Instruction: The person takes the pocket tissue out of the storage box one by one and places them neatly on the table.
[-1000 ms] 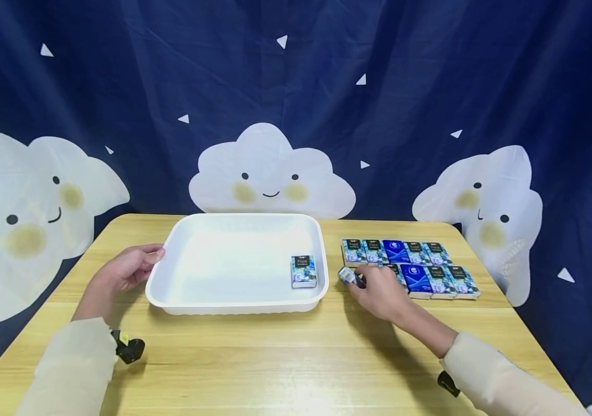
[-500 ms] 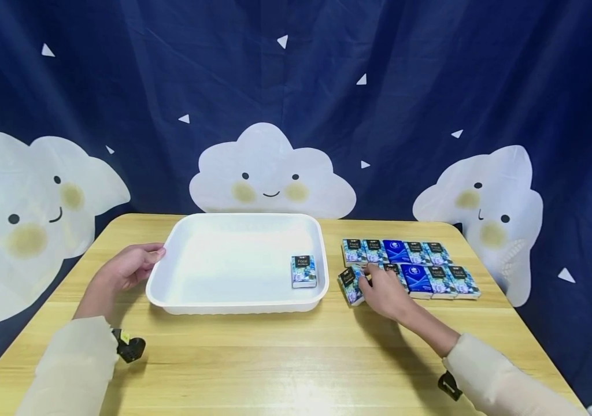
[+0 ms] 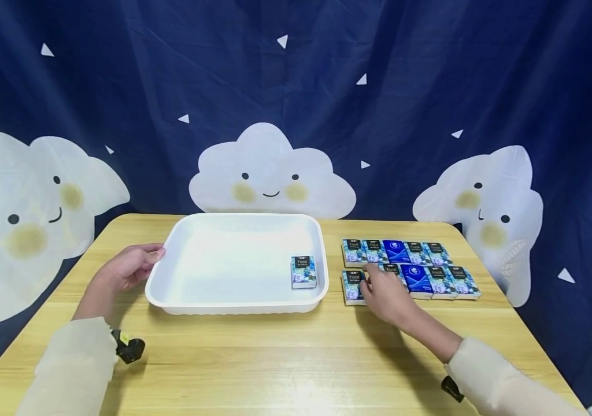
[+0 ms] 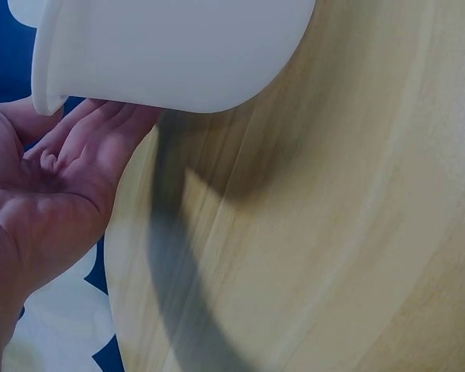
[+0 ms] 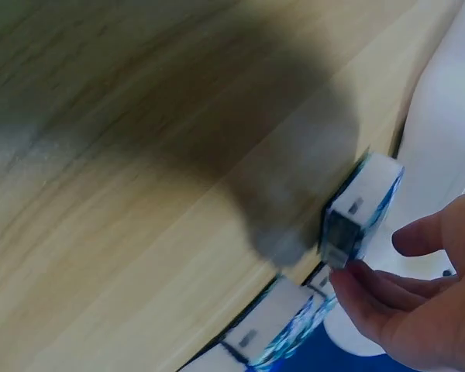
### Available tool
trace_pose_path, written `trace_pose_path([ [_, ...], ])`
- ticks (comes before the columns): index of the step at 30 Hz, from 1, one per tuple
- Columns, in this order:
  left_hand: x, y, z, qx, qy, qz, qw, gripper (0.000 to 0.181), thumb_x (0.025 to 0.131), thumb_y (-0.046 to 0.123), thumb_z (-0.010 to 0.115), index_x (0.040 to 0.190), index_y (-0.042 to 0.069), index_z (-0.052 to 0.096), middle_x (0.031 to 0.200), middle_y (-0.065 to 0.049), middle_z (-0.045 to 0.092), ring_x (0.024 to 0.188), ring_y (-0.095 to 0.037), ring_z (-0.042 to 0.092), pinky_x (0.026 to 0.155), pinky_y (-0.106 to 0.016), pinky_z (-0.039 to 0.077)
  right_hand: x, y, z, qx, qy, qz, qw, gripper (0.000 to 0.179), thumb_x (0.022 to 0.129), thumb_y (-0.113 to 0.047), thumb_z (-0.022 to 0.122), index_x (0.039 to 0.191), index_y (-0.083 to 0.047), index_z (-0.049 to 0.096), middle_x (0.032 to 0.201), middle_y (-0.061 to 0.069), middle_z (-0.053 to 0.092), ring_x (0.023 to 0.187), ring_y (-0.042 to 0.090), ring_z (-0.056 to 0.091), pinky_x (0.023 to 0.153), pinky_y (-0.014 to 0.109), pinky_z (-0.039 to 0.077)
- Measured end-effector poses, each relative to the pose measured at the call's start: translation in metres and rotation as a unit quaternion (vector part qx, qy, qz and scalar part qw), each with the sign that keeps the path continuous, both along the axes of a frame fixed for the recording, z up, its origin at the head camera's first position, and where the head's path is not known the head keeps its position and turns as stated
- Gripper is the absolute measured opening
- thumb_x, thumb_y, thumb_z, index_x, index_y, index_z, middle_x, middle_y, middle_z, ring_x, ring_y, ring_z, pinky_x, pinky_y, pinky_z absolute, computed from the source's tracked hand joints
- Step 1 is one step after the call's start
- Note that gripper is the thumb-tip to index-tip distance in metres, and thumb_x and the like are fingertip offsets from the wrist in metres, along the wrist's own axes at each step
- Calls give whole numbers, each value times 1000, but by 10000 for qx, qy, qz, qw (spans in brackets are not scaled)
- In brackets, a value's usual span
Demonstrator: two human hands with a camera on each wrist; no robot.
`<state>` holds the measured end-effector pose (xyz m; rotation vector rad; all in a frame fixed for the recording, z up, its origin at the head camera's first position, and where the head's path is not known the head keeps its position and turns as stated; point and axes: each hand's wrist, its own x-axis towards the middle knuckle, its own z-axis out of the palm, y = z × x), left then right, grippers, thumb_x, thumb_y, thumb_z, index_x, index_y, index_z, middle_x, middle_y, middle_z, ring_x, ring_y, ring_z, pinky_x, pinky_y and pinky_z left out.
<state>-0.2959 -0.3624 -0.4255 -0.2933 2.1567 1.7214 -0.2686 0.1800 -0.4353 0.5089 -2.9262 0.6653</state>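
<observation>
My left hand (image 3: 132, 267) grips the left rim of a white plastic tray (image 3: 233, 308), thumb over the edge and fingers beneath it, as the left wrist view shows. A flowered pocket tissue pack (image 3: 303, 271) lies inside the tray at its right. To the tray's right, my right hand (image 3: 387, 294) is beside another flowered tissue pack (image 3: 352, 288) at the left end of the front row. In the right wrist view, the fingertips (image 5: 342, 280) are at the end of that pack (image 5: 364, 203); the thumb stands apart from it.
Several tissue packs lie side by side in two rows at the right, flowered ones (image 3: 439, 281) and plain blue ones (image 3: 415, 279). The wooden table (image 3: 254, 364) reaches back to a dark blue cloud-patterned curtain (image 3: 389, 127).
The tissue pack by my right hand has gone from standing on edge, through a tilt, to lying flat. The right fingers have loosened from it. My left hand and the tray stay put.
</observation>
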Motion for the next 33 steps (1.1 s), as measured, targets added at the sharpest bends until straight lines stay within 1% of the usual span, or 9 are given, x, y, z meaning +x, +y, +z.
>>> trace_pose_path([
  [2,0,0,0,41,-1,14,10000,68,108,25,48,161,-1,12,92,18,69,82,0,67,76,-18,58,4,-4,-1,73,423,178,9989,34,96,-8,64,125,8,61,89,16,70,62,22,64,56,34,57],
  [3,0,0,0,55,-3,23,10000,68,108,25,48,161,-1,13,92,18,69,82,0,67,76,-18,58,7,-6,-2,122,590,248,9979,35,95,-9,67,125,8,62,98,20,71,72,27,68,64,39,60],
  [5,0,0,-1,74,-2,21,10000,68,108,25,48,161,-1,13,92,18,69,82,0,67,77,-18,58,11,-10,-4,247,763,339,9962,38,93,-11,71,126,6,63,112,26,70,91,37,71,77,47,62],
  [7,-1,-1,-2,72,-3,31,10000,68,108,25,48,161,-1,13,92,18,69,82,0,67,77,-18,58,15,-13,-7,371,821,430,9950,41,92,-13,73,127,6,63,119,28,68,103,42,69,85,51,61],
  [11,-3,-2,-3,73,-3,55,10000,69,108,25,49,161,-1,13,92,19,69,83,0,66,78,-18,59,19,-17,-13,590,921,496,9928,40,94,-14,72,128,7,64,121,27,67,110,41,67,89,50,60],
  [14,-4,-3,-4,88,9,61,9999,70,108,25,49,161,-2,12,92,19,68,84,1,66,79,-19,59,20,-17,-15,627,972,490,9921,42,95,-16,72,129,7,64,124,27,67,113,42,66,91,51,59],
  [18,-4,-2,-4,130,8,54,9999,70,108,25,50,161,-2,12,92,20,68,84,1,66,80,-19,59,20,-14,-16,677,853,456,9930,46,95,-18,72,132,7,62,127,28,65,114,43,65,91,51,59],
  [23,-3,-1,-4,140,20,37,9999,70,108,25,49,161,-2,12,93,19,68,84,1,66,79,-19,59,15,-8,-15,747,769,369,9936,46,95,-18,72,132,8,61,128,29,64,113,45,65,91,52,59],
  [33,-3,-2,-4,56,-21,97,9999,70,108,26,49,161,-1,13,91,19,68,83,1,67,78,-19,59,9,7,-20,637,1107,328,9913,44,95,-14,71,131,10,61,125,30,65,116,48,62,93,55,57],
])
